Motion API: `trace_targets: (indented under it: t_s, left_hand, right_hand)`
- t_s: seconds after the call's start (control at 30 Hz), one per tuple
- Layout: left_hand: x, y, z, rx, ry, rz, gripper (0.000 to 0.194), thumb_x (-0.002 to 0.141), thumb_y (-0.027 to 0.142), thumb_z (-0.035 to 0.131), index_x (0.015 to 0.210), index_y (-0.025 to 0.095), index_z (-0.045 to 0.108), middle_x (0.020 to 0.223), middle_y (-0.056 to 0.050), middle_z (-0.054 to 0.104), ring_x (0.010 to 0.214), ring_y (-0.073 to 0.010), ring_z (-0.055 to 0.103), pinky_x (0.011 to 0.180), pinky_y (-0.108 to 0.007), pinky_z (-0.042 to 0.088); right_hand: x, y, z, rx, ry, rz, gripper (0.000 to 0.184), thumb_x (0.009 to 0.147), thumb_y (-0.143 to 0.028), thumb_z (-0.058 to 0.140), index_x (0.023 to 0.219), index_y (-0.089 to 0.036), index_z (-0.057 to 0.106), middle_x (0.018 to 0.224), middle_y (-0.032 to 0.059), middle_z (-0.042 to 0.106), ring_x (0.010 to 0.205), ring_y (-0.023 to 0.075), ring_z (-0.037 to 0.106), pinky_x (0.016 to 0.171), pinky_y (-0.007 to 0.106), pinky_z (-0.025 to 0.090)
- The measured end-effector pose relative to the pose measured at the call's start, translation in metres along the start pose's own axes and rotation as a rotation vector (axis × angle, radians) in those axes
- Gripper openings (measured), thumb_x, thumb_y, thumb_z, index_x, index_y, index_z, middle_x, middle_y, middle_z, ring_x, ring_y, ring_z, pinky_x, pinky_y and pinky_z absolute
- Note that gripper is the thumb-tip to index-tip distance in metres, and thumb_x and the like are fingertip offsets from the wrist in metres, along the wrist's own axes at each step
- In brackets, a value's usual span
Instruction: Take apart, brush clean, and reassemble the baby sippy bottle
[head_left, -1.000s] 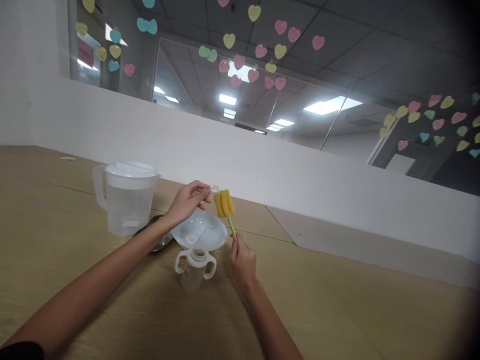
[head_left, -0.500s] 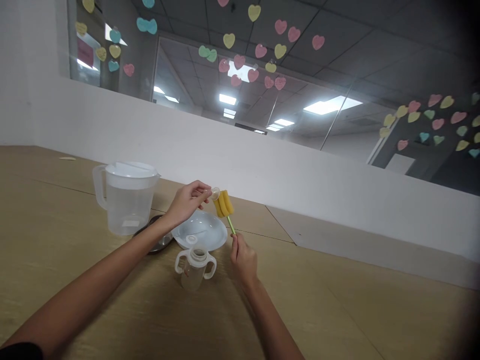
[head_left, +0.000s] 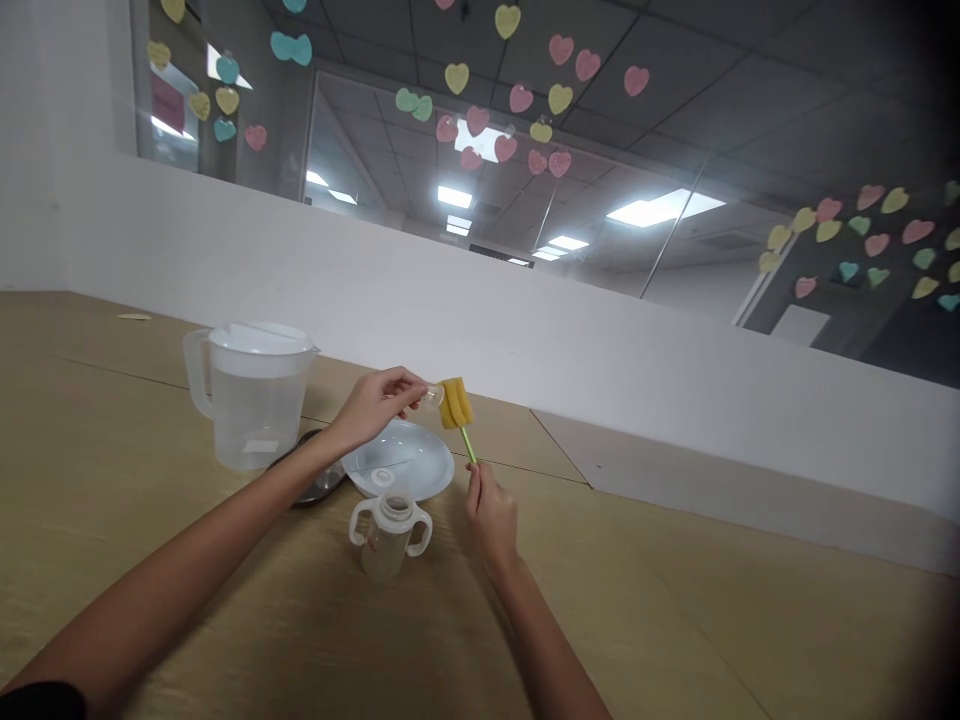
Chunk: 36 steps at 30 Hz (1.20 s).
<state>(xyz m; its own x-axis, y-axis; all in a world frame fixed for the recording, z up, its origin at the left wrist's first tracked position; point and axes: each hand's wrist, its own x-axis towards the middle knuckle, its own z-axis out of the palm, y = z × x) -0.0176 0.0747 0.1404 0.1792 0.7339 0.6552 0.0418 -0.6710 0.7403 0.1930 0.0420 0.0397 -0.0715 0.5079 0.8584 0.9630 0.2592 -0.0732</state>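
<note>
My left hand [head_left: 384,400] is closed, its fingertips pinching a small clear, round-ended piece that looks like a bottle nipple [head_left: 433,396]. In my right hand [head_left: 493,510] is the green handle of a yellow sponge bottle brush [head_left: 455,403], held with its head up. The sponge is right beside the clear piece; whether they touch I cannot tell. Below them, a white bowl [head_left: 431,470] has a white ring [head_left: 382,478] at its near side. Nearer to me, a translucent two-handled baby bottle [head_left: 386,545] stands upright without a lid.
A translucent lidded pitcher [head_left: 255,400] stands at the left. Between it and the bowl lies a dark metal plate [head_left: 322,487], partly behind my left forearm. A white wall [head_left: 450,300] with windows above borders the wooden table [head_left: 675,600] at the back.
The brush head has shifted slightly right and turned. The clear piece now points more sideways, toward the sponge. Both hands keep their hold.
</note>
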Motion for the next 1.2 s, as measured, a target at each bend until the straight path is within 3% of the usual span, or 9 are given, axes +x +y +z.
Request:
trace_targets:
  t_s: [0.13, 0.37, 0.57, 0.73, 0.87, 0.93, 1.07, 1.2]
  left_hand:
    - [-0.001, 0.004, 0.001, 0.058, -0.013, 0.088, 0.029, 0.077, 0.040, 0.059, 0.095, 0.019, 0.067, 0.090, -0.005, 0.068, 0.079, -0.0159, 0.062, 0.063, -0.025, 0.052]
    - [0.002, -0.006, -0.001, 0.252, 0.201, 0.137, 0.024, 0.077, 0.037, 0.060, 0.090, 0.019, 0.070, 0.090, -0.003, 0.071, 0.075, -0.0148, 0.064, 0.069, -0.025, 0.051]
    - [0.001, 0.008, -0.011, 0.402, 0.333, 0.142, 0.029, 0.080, 0.040, 0.055, 0.095, 0.020, 0.069, 0.091, -0.003, 0.072, 0.074, -0.0138, 0.063, 0.068, -0.023, 0.049]
    - [0.000, 0.030, -0.044, 0.936, 0.006, -0.046, 0.026, 0.079, 0.038, 0.054, 0.091, 0.022, 0.071, 0.081, -0.003, 0.072, 0.075, -0.0171, 0.063, 0.066, -0.024, 0.045]
    - [-0.002, 0.038, -0.062, 1.215, -0.122, -0.236, 0.023, 0.076, 0.034, 0.054, 0.088, 0.024, 0.070, 0.088, -0.003, 0.071, 0.080, -0.0193, 0.063, 0.067, -0.025, 0.043]
    - [-0.003, 0.035, -0.065, 1.278, -0.246, -0.330, 0.018, 0.070, 0.029, 0.059, 0.082, 0.023, 0.071, 0.086, -0.005, 0.071, 0.078, -0.0205, 0.063, 0.066, -0.026, 0.043]
    - [-0.004, 0.017, -0.064, 1.243, -0.563, -0.594, 0.010, 0.057, 0.015, 0.061, 0.064, 0.016, 0.069, 0.065, -0.007, 0.068, 0.064, -0.0210, 0.063, 0.060, -0.028, 0.044]
    - [-0.004, -0.008, -0.062, 1.157, -0.632, -0.729, 0.007, 0.052, 0.008, 0.060, 0.053, 0.014, 0.064, 0.054, -0.006, 0.063, 0.057, -0.0195, 0.060, 0.058, -0.029, 0.046]
  right_hand:
    - [-0.001, -0.001, 0.000, 0.011, -0.016, -0.048, 0.047, 0.096, -0.030, 0.020, 0.083, -0.014, 0.062, 0.054, 0.0023, 0.063, 0.039, 0.0102, 0.052, 0.040, 0.020, 0.026]
    - [-0.002, -0.001, 0.000, 0.007, 0.045, -0.128, 0.046, 0.097, -0.028, 0.022, 0.083, -0.014, 0.063, 0.053, 0.0011, 0.062, 0.039, 0.0088, 0.051, 0.041, 0.020, 0.026]
    - [-0.002, -0.001, 0.000, 0.004, 0.059, -0.178, 0.045, 0.097, -0.027, 0.022, 0.081, -0.014, 0.062, 0.053, 0.0007, 0.062, 0.039, 0.0084, 0.051, 0.042, 0.021, 0.026]
    - [0.000, 0.000, -0.003, 0.007, 0.095, -0.127, 0.048, 0.097, -0.030, 0.020, 0.082, -0.014, 0.063, 0.052, 0.0013, 0.062, 0.038, 0.0087, 0.051, 0.042, 0.020, 0.027]
    - [0.001, 0.001, -0.003, 0.018, 0.084, -0.065, 0.048, 0.097, -0.031, 0.020, 0.081, -0.014, 0.063, 0.052, 0.0012, 0.062, 0.038, 0.0090, 0.051, 0.041, 0.020, 0.028]
    - [0.001, 0.001, -0.004, 0.018, 0.080, -0.055, 0.049, 0.096, -0.032, 0.020, 0.081, -0.015, 0.063, 0.052, 0.0014, 0.062, 0.038, 0.0093, 0.052, 0.041, 0.020, 0.028]
    - [0.001, 0.001, -0.004, 0.019, 0.087, -0.067, 0.048, 0.096, -0.031, 0.020, 0.080, -0.014, 0.063, 0.052, 0.0015, 0.062, 0.038, 0.0095, 0.052, 0.041, 0.020, 0.028]
    - [0.001, 0.002, -0.003, 0.018, 0.072, -0.067, 0.046, 0.096, -0.030, 0.022, 0.081, -0.014, 0.062, 0.054, 0.0018, 0.062, 0.039, 0.0092, 0.053, 0.042, 0.020, 0.028]
